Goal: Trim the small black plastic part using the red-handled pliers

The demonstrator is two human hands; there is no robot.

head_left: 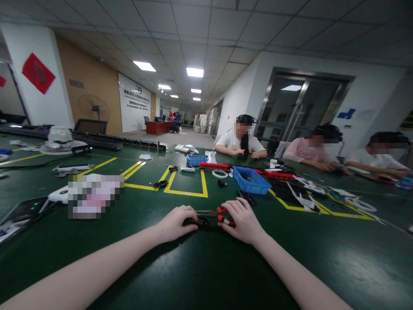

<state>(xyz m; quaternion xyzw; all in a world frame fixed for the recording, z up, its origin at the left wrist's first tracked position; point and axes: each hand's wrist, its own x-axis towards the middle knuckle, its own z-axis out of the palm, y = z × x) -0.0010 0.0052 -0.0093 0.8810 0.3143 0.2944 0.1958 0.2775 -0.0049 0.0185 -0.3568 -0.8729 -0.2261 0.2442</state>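
Pliers with red and black handles (226, 221) lie level just above or on the green table, their metal jaws pointing left. My right hand (242, 220) is closed around the handles, which are spread apart. Opposite it, my left hand (178, 224) is closed on a small black part (202, 223), whose exact kind I cannot make out. The part sits just below the jaws, and the jaw tips reach close to my left fingertips. Whether the jaws touch anything there is hidden by those fingers.
Beyond my hands stand a blue bin (251, 181) and a smaller blue bin (196, 160). A white ring (220, 173) and red strips (214, 166) lie nearby. Left are a phone (27, 209) and a white hat (60, 140). Several people sit across the table (206, 275).
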